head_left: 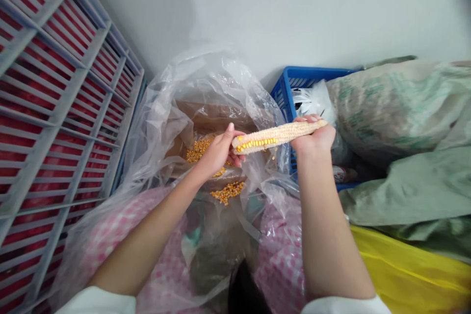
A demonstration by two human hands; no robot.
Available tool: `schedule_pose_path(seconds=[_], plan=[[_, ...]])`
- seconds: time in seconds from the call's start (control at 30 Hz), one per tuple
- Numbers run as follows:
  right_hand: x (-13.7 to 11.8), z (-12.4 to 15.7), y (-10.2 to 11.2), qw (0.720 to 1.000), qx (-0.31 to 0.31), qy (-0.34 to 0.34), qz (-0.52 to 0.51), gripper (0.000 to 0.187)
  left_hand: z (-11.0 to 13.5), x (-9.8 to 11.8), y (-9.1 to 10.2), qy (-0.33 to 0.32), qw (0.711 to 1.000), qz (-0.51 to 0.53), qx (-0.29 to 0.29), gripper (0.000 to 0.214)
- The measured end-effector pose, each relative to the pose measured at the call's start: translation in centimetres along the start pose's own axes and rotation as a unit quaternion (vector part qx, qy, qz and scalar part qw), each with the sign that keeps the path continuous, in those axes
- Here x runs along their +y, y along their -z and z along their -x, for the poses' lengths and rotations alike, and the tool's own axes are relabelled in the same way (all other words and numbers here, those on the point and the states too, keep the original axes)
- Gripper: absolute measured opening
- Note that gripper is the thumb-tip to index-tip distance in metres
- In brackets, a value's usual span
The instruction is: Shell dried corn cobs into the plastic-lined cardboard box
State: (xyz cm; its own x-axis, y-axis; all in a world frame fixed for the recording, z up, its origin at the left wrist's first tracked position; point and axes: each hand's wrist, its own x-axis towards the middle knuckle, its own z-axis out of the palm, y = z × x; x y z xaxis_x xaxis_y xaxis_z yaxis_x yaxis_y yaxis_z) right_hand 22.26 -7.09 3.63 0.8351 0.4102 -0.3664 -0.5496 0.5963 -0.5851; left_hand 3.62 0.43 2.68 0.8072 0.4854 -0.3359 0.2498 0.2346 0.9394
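A mostly bare corn cob lies nearly level between my hands, with a short row of yellow kernels left along its near side. My right hand is wrapped round its right end. At the other end, my left hand grips the tip, thumb up and fingers curled beneath. Below the cob, a clear plastic bag lines a cardboard box. Loose corn kernels rest on the plastic, and a larger heap shows in the box behind my left hand.
A grey slatted crate with red behind its bars rises at the left. On the right stand a blue plastic basket, a stuffed woven sack, green cloth and a yellow bag. A pale wall closes the back.
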Motion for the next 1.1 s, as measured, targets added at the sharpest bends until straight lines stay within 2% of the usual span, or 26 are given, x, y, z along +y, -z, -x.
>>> schedule_pose_path(seconds=[0.07,0.13,0.23,0.3,0.4,0.67,0.9,1.1], plan=[[-0.1,-0.1,0.0,0.999,0.031,-0.004,-0.028,0.027,0.2,0.2,0.0,-0.016,1.0,0.009,-0.013,0.057],[-0.1,-0.2,0.1,0.998,0.051,-0.012,-0.045,0.027,0.5,0.3,-0.1,-0.067,0.997,-0.043,-0.013,0.049],[-0.1,-0.4,0.4,0.997,0.053,-0.019,-0.054,0.027,1.0,0.2,-0.5,-0.122,0.982,-0.138,0.035,0.038],[0.0,-0.5,0.5,0.997,0.046,-0.019,-0.055,0.026,1.1,0.0,-0.7,-0.122,0.977,-0.163,0.063,0.038],[0.1,-0.5,0.4,0.997,0.049,-0.023,-0.06,0.025,1.1,-0.4,-1.0,-0.121,0.976,-0.166,0.075,0.039],[-0.4,-0.5,0.5,0.999,0.012,-0.016,-0.033,0.028,1.3,-0.7,-1.1,-0.131,0.968,-0.21,0.047,0.039],[-0.5,-0.4,0.3,0.997,0.038,-0.022,-0.069,0.026,1.0,-0.6,-1.6,-0.127,0.986,-0.087,0.057,0.034],[-0.4,-0.6,0.4,0.998,0.021,-0.01,-0.06,0.027,1.3,-0.6,-1.8,-0.135,0.981,-0.12,0.074,0.035]])
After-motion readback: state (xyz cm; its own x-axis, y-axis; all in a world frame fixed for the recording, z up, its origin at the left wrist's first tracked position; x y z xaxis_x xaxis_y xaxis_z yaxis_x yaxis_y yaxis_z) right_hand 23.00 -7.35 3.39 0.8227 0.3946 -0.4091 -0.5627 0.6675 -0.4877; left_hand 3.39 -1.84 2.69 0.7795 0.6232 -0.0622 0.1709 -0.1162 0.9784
